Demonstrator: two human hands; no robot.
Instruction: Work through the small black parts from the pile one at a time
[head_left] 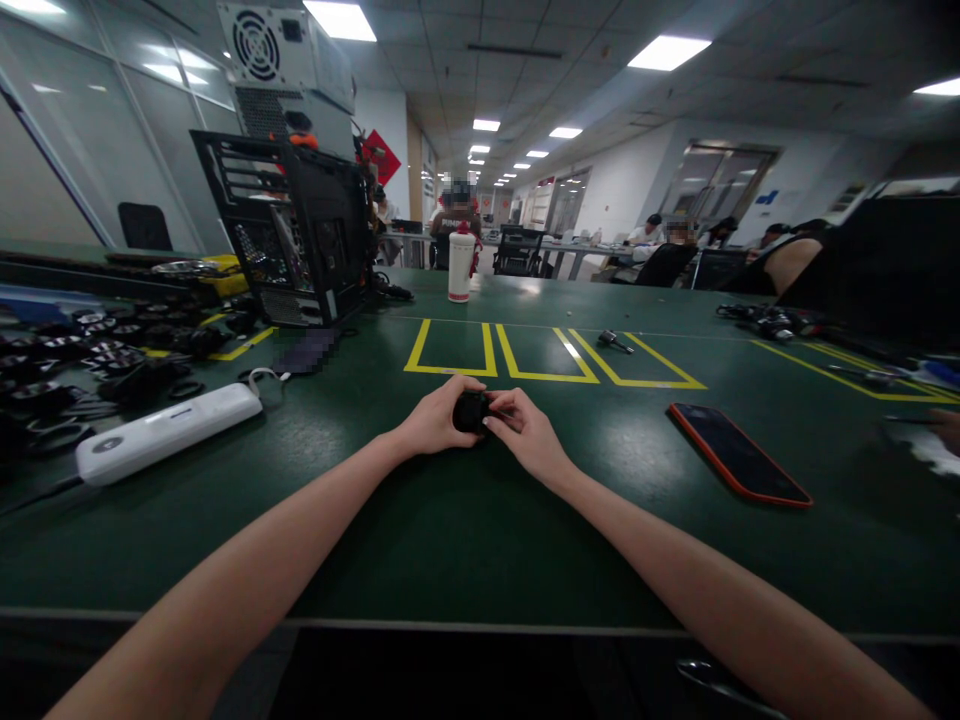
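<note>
Both my hands meet over the middle of the green table (465, 540). My left hand (435, 418) is closed around a small, round-looking black part (471, 411), thumb below and fingers above. From the right, my right hand (525, 430) pinches at that same part's edge with thumb and fingertips. Whether a separate small piece sits in that pinch is hidden. Behind my hands, yellow tape outlines (450, 372) mark the tabletop. A small dark metal part (615, 342) lies within the rightmost of these outlines.
An orange-edged phone (739, 455) lies to the right. At left are a white power strip (172, 430) and a heap of black parts (97, 350). An open computer case (300, 230) and a white tumbler (461, 265) stand farther back. Another person's hand (946, 428) shows at the right edge.
</note>
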